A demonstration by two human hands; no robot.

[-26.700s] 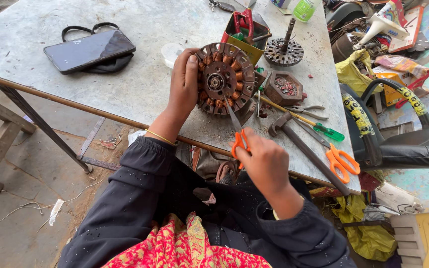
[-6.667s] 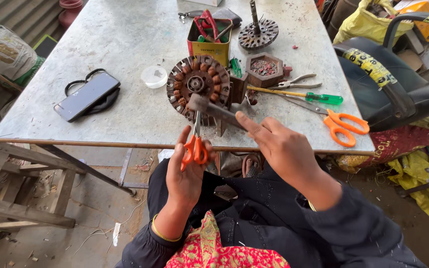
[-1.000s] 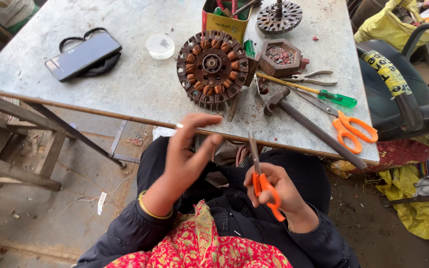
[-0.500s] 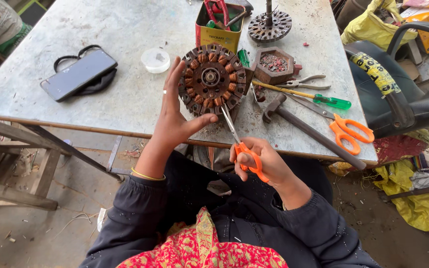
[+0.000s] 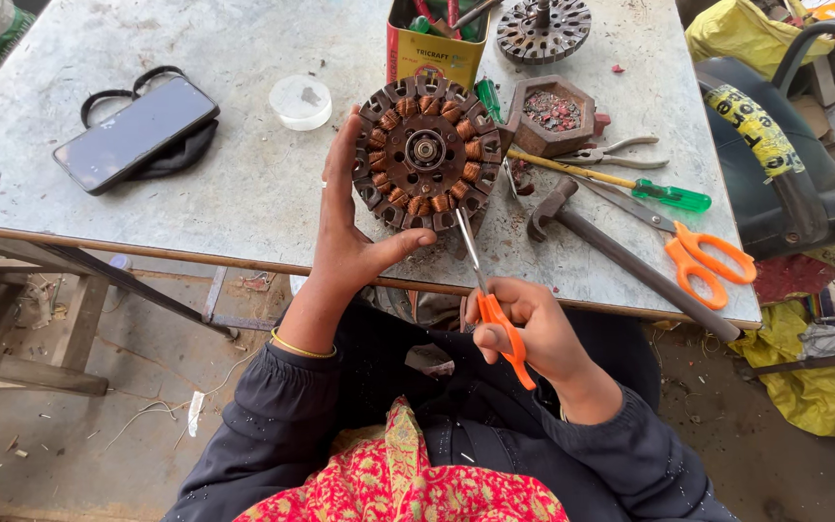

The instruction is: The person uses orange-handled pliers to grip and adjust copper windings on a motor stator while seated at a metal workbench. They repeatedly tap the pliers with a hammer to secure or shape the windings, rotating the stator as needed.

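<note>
1. Stator (image 5: 425, 155) is now cupped from its left side by the left hand (image 5: 352, 227), palm against the rim and thumb tucked under the near edge. A second ago that hand was held up in the air over the lap, well clear of the table (image 5: 244, 184), and half a second ago it was only just reaching the rim.
2. Scissors (image 5: 488, 295) have been brought up from the lap too. They are pinched in the right hand (image 5: 533, 333) by the orange loops, blades close together as far as can be seen, tip pointed at the stator's near edge, touching it or just short of it.
3. So the work looks shifted from lining up to actually working on the windings, with the stator steadied flat near the table's front edge.
4. Materials: the stator is a dark ring of slotted steel teeth, each wrapped in shiny copper coil, with a small metal hub in the middle. The table top is pale, mottled and scuffed.
5. Nearby: a hammer (image 5: 620, 256) with a long dark handle, a green-handled screwdriver (image 5: 620, 184), and a second pair of orange scissors (image 5: 698, 256), all left untouched to the right.
</note>
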